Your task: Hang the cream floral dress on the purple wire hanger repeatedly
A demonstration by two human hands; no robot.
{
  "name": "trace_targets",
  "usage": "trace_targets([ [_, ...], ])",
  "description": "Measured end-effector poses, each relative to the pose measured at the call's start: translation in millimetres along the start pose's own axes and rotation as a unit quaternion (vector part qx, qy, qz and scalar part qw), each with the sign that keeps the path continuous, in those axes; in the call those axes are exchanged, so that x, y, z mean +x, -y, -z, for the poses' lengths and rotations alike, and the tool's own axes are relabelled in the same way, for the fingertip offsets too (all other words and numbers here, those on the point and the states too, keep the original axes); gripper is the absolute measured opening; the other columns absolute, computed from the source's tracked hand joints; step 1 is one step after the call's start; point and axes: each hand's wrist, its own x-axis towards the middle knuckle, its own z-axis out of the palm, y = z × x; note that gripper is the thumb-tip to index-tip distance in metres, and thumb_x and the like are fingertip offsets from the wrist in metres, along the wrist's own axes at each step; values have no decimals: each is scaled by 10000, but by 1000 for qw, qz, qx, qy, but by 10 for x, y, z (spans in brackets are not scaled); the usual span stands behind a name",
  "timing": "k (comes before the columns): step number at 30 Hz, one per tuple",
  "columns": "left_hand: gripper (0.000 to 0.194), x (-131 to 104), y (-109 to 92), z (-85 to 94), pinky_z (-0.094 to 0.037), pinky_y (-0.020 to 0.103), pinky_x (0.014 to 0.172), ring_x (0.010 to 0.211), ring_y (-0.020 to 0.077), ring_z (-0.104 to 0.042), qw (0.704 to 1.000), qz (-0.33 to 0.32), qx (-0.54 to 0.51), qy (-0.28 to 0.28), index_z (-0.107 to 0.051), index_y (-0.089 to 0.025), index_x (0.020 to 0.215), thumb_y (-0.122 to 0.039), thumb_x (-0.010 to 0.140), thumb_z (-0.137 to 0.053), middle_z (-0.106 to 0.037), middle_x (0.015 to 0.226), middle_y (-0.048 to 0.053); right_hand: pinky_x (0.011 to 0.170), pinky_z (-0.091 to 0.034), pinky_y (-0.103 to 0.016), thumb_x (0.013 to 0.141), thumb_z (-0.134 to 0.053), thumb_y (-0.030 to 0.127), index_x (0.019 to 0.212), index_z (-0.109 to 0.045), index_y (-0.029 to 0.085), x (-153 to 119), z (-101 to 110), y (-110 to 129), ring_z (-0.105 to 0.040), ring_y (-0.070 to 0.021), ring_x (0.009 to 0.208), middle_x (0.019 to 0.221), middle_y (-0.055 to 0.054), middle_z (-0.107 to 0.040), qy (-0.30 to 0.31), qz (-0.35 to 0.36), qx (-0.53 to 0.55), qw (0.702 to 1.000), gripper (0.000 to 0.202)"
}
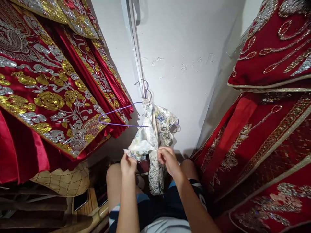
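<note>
Fingers of the left hand (128, 165) pinch the outer corner of a floral garment (164, 118), thumb against fingertips; those of the right hand (168, 158) are curled together, pinching its fabric near the middle, exact grip partly hidden. Garment hangs in front of the wearer, between and above the knees; the two grips well apart presumably serve to hold that panel stretched and under control.

Purple hanger (121, 125) carries the cloth on one side only: its right tip shows at the garment's right shoulder, while the left half juts out bare; the left panel droops below it, which would explain why that side is in hand. Hook lies at a pale vertical strip (135, 35) on the wall (184, 35); how it catches is unclear, but it seems to bear the weight, so both hands are free for the cloth.

Farther out: embroidered red garments at left (48, 77) and right (264, 61), leaving a narrow working gap; phone (81, 201) lower left, apart from the cloth, likely laid aside.
</note>
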Motion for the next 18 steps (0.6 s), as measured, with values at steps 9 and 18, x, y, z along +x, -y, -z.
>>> trace_targets([
  [9, 280, -551, -200, -611, -537, 342, 905, 954, 193, -669, 993, -25, 54, 103, -624, -196, 880, -445, 796, -719, -691, 958, 50, 404, -165, -271, 680, -517, 308, 462, -305, 250, 11, 808, 31, -181, -95, 393, 424, 72, -225, -365, 93, 77, 923, 310],
  [18, 235, -975, -156, -962, -483, 289, 865, 899, 174, -574, 941, -67, 171, 283, -631, -201, 903, -423, 948, -571, -616, 939, 42, 624, -480, -305, 854, -537, 551, 615, -567, 238, -51, 464, 8, -571, -196, 671, 655, -46, -582, -234, 69, -68, 967, 395],
])
